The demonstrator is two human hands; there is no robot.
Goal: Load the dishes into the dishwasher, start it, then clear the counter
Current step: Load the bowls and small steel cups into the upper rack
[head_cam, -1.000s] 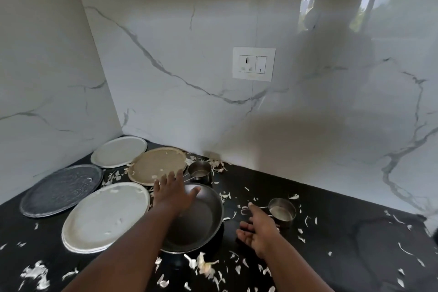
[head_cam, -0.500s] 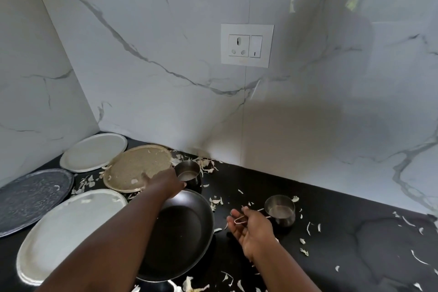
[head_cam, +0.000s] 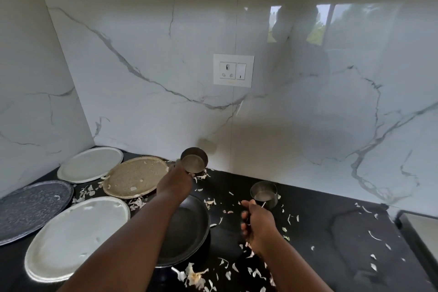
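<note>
Reaching forward over the pan (head_cam: pixel 187 230), the left hand (head_cam: pixel 175 182) grips a steel cup (head_cam: pixel 194 161) lifted off the black counter (head_cam: pixel 331 225), its mouth tipped toward the camera. The right hand (head_cam: pixel 258 223) curls around the handle of a second cup (head_cam: pixel 263 194), upright on the counter. Four plates (head_cam: pixel 78 232) lie flat at left among scattered peels (head_cam: pixel 194 276), below a marble wall (head_cam: pixel 142 54).

A glossy white marble wall (head_cam: pixel 147 59) with a socket plate (head_cam: pixel 233 69) reflects what may be a window (head_cam: pixel 320 23).
</note>
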